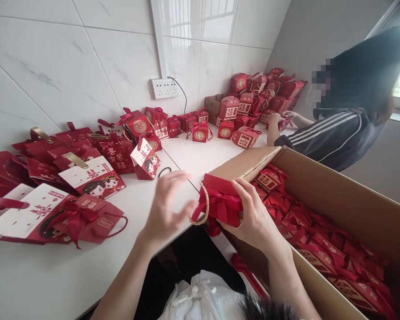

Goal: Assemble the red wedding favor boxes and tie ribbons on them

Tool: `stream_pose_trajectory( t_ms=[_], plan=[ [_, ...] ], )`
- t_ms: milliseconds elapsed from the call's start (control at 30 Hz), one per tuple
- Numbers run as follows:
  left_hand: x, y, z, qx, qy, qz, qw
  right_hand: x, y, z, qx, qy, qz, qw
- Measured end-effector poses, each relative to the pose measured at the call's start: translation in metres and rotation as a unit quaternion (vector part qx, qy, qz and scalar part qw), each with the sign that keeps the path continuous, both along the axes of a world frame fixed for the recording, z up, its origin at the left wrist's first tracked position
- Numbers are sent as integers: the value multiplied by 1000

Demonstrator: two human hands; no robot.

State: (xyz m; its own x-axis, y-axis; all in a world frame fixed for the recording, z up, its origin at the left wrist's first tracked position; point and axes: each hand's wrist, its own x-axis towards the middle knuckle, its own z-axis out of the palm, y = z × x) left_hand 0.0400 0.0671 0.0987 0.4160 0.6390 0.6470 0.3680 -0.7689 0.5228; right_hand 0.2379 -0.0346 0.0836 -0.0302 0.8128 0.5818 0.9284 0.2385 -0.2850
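The right hand [256, 218] pinches a red gift box [220, 189] by its right side, over the table [126, 266] edge. The box's longer side runs crosswise toward the left hand [168, 206], spread and blurred just left of the rope handle [206, 204]; contact there is unclear. Rightward is a carton [246, 162] holding red boxes [320, 244]; farther off, a co-worker [336, 129].

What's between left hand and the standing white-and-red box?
A thin black loop on the table, between the left hand and the white-and-red box; head view.
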Motion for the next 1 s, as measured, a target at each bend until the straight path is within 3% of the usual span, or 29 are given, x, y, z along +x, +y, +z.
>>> stream_pose_trajectory(
  t_ms=[67,100,267,367,433,533,733,800,900,1000],
  plan=[
    [9,-7,0,72,79,-76,991,-1,1,0,3,2,10,1000],
    [11,-7,-2,88,102,-82,987,0,0,0,6,3,9,1000],
    [-2,9,-14,74,91,26,993,5,-6,-2,21,3,-12,1000],
    [-8,10,-10,-23,44,44,998,7,-7,-5,23,25,2,999],
    [-3,3,-4,-133,-10,-8,991,5,-6,-6,14,54,26,998],
    [11,-9,1,-280,-63,-79,955,-1,-2,-5,-5,99,68,993],
    [22,-11,-15,-384,-173,-87,903,-10,3,3,31,115,74,990],
    [22,-11,-16,-391,-192,-87,896,-10,4,4,33,119,77,989],
    [23,-17,-13,-363,-200,-57,908,-11,4,2,38,137,82,986],
    [25,-29,-9,-232,-222,-3,947,-13,3,-4,64,192,104,974]
  ],
)
